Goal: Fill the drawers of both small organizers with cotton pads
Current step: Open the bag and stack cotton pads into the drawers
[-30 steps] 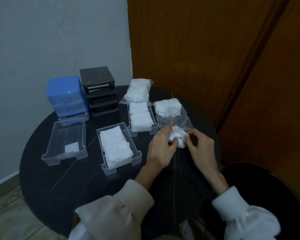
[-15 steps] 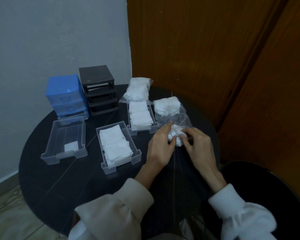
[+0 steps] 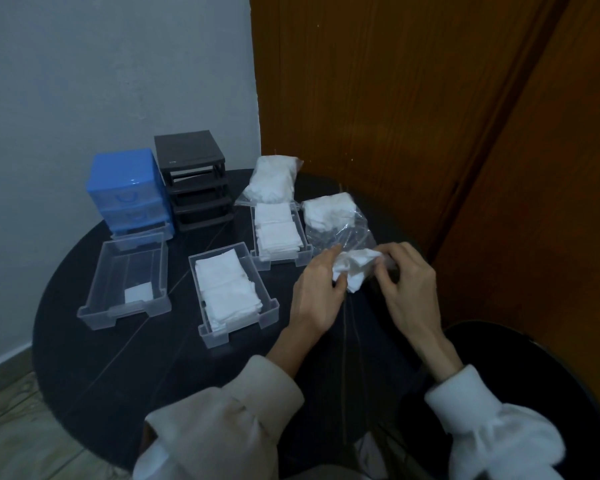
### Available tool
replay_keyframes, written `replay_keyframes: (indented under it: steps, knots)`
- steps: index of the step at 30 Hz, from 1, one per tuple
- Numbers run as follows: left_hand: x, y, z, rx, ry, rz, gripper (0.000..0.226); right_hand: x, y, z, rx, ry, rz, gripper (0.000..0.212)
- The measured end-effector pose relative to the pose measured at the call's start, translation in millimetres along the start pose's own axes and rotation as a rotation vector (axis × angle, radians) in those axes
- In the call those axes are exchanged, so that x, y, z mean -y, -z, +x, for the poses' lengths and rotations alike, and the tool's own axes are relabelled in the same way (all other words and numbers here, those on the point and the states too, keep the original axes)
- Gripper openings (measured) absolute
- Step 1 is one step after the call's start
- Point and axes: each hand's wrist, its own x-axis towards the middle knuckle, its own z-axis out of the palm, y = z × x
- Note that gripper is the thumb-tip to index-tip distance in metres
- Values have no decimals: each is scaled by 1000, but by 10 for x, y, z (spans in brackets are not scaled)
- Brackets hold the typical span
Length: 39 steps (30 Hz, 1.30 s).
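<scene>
At the far left of the dark round table (image 3: 125, 358) stands the blue organizer (image 3: 129, 188), and just right of it the black organizer (image 3: 194, 178) with its slots bare. In front of the blue one lies a clear drawer (image 3: 127, 282) holding a single cotton pad (image 3: 138, 292) near its front wall. Next comes a second clear drawer (image 3: 232, 289) packed with pads, then a third drawer (image 3: 279, 237) farther back, also stacked full. Behind that third drawer rests a sealed bag of pads (image 3: 272, 180), and to its right an opened bag (image 3: 336, 220) with pads at its far end.

My left hand (image 3: 317, 294) reaches forward with the wrist bent slightly, thumb and fingertips pinching the left side of a crumpled bunch of pads (image 3: 355, 268) just at the opened bag's mouth. My right hand (image 3: 407, 285) comes in from the other side, fingers curled down over the bunch's right edge, gripping it. Both forearms angle inward from cream sleeves, the hands nearly meeting above the table.
</scene>
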Motion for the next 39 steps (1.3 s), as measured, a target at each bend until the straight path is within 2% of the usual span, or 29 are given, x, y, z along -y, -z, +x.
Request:
replay_keyframes:
  steps: [11, 23, 27, 30, 35, 39]
  knots:
    - [-17, 26, -20, -7, -15, -14, 51, 54, 113, 77, -181, 41, 112, 9]
    - [-103, 202, -118, 2, -94, -143, 60, 248, 106, 142, -197, -65, 329, 12]
    - [-164, 449, -252, -27, -131, -164, 58, 341, 24, 171, -140, -44, 338, 13]
    - [-97, 734, -378, -99, -60, -99, 50, 440, -108, 181, -82, -47, 358, 15]
    - [214, 1211, -537, -310, 70, -95, 40, 700, -406, 188, 64, -110, 474, 10]
    - [459, 1354, -584, -418, 202, -142, 45, 954, -652, 210, 210, -207, 597, 12]
